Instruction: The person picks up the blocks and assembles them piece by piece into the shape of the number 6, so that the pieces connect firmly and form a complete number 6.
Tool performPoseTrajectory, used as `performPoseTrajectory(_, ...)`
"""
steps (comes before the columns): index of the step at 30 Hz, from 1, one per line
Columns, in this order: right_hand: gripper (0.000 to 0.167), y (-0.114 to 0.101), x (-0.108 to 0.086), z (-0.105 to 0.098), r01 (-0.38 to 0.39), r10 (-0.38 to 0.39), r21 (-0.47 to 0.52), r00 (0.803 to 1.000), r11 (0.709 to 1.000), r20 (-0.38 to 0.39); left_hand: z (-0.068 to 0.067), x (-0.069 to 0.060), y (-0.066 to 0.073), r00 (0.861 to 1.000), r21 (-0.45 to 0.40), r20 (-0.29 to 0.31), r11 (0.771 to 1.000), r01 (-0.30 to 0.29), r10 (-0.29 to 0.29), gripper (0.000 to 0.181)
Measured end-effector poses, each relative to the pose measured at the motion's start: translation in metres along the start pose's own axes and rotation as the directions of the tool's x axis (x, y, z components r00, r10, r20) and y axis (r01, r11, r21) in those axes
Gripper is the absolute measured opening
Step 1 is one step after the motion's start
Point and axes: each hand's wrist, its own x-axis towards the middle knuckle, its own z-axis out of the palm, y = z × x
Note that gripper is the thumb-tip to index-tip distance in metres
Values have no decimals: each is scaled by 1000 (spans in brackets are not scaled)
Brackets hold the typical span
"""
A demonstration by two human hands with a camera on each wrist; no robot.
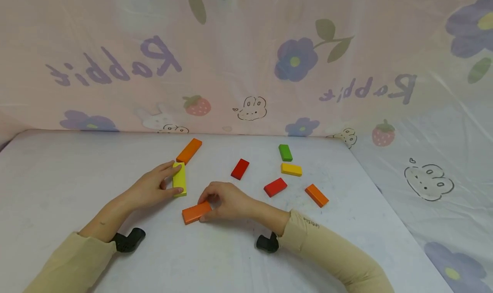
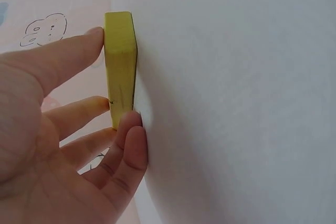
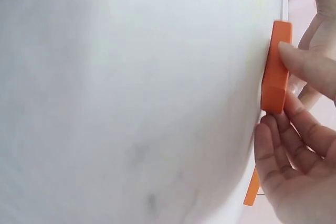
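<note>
My left hand (image 1: 152,188) holds a yellow-green rectangular block (image 1: 179,182) by its two ends, thumb at the near one and fingers at the far one. In the left wrist view the same block (image 2: 120,51) lies between thumb and fingers. Just beyond its far end, an orange block (image 1: 189,151) lies slanted on the table. Nearer the person, my right hand (image 1: 233,203) pinches another orange block (image 1: 193,213) by its right part. The right wrist view shows the thumb on one face of that block (image 3: 273,85) and fingertips at its end.
To the right lie two red blocks, one farther (image 1: 240,169) and one nearer (image 1: 275,187), a green block (image 1: 285,152), a darker yellow block (image 1: 291,169) and an orange block (image 1: 317,195). A printed curtain (image 1: 239,62) hangs behind the white table (image 1: 154,267).
</note>
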Motion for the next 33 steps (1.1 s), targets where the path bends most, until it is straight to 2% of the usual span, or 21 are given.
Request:
performPoseTrajectory(4,27,2,0,1,1,0,14,999,1000,-36,0,0,0,1000,0,3,1000,5,-5,69)
performPoseTrajectory(11,28,7,1,-2,-41,46,61,996,997,-74,0,-1,1,1000,-4,4,1000,12,-12,69)
performPoseTrajectory(19,30,10,4,-10,-80,87,94,993,992,-75,0,-1,2,1000,-6,7,1000,13,-13,68)
performPoseTrajectory(28,30,18,15,-15,-79,86,92,994,993,-73,0,1,1,999,-11,28,999,43,-43,68)
performPoseTrajectory(33,30,17,19,-18,-81,88,89,994,993,-71,0,2,0,999,-12,25,999,38,-38,68)
